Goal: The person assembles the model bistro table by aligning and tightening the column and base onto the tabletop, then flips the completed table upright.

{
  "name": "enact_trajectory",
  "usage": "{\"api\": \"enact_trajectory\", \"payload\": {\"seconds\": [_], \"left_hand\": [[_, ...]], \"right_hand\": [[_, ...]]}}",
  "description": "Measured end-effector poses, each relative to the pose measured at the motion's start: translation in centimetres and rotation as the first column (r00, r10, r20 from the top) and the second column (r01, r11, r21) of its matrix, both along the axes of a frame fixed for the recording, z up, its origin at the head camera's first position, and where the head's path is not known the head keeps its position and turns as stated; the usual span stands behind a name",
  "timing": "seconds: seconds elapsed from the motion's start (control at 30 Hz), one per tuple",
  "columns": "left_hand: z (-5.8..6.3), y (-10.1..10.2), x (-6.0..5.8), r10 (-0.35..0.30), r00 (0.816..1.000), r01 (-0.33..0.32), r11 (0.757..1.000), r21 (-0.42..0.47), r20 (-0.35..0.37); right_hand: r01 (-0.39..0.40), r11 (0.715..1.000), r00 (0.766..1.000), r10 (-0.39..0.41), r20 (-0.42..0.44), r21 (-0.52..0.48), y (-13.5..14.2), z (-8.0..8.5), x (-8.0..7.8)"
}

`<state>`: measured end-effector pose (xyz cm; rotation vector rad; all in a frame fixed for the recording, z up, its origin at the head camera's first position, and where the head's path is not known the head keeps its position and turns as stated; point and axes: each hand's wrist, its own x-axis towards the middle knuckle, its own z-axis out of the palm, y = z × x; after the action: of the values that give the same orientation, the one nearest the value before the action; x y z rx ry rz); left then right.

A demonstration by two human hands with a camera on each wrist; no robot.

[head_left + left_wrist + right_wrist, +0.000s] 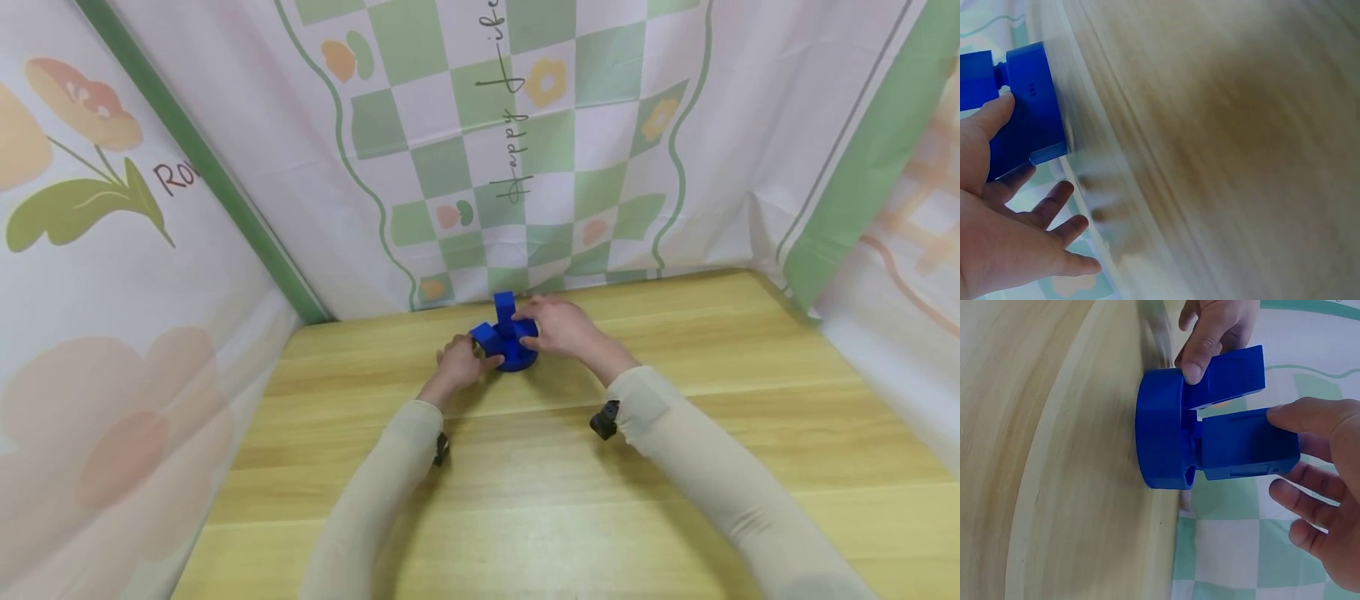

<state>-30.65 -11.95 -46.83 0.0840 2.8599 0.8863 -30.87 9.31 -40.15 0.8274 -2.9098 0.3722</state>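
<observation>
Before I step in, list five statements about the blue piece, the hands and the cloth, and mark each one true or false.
1. The blue piece has a round base. True.
2. The right hand rests flat on the table. False: it holds a block that sticks out from the base.
3. The left hand touches the blue piece. True.
4. The hanging cloth has red and white checks. False: they are green and white.
5. Both sleeves are black. False: they are pale.

Smooth, plastic-looking blue object [1163,431], faintly glossy wood-grain tabletop [525,508], matt cloth sleeves [697,446], wrinkled cloth backdrop [420,117].
</observation>
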Motion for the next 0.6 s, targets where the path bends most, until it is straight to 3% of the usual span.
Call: {"api": "enact_trajectory", "payload": {"seconds": [0.3,0.6], "left_hand": [[0.1,-0.1,0.1,0.012,1.000,-0.012,1.000,0.027,0.023],[0.0,0.0,0.1,0.013,1.000,-0.014,1.000,0.017,0.011]], "right_hand": [[0.010,1.000,0.985,-0.013,-0.174,-0.020,0.3,-1.6,-1.1],[-0.019,1.000,0.994,0.017,-0.106,-0.018,1.0,-1.3,-1.2]]}}
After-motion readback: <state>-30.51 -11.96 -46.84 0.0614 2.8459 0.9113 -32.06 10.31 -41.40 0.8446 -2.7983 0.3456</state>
